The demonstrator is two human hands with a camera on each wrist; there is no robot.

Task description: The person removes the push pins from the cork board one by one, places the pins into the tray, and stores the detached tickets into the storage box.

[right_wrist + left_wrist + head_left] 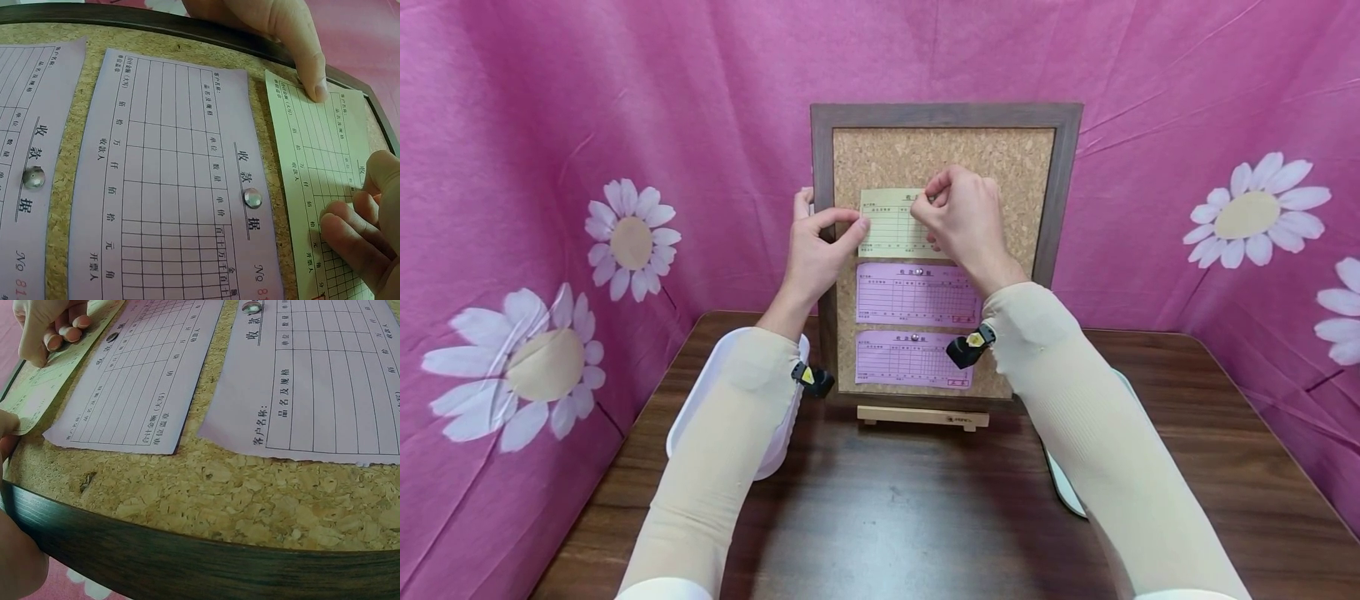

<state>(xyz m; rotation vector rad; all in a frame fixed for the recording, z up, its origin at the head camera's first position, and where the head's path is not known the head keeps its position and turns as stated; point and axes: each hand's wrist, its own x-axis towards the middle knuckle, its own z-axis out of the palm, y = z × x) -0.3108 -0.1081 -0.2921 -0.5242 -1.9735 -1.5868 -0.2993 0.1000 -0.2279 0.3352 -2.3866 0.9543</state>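
Left hand (820, 250) has thumb and forefinger brought together on the left edge of the yellow slip (883, 233), pinching it against the cork board (947, 158); its other fingers reach around the board's dark frame (822, 275). Right hand (966, 221) is narrow, thumb and forefinger drawn together at the slip's upper middle, remaining fingers curled over its printed face. Whether anything sits between those tips cannot be told.

The slip lies directly beneath the right hand and just right of the left, above the upper purple slip (887, 300) and lower purple slip (880, 362). Each purple slip bears a silver pin at its heading.

Observed obstructions: the right hand covers most of the yellow slip's right half in the head view; the right wrist view cuts its lower end. Sleeves partly hide a white tub (688, 400) and a pale flat object (1067, 483), whose nature is unclear.
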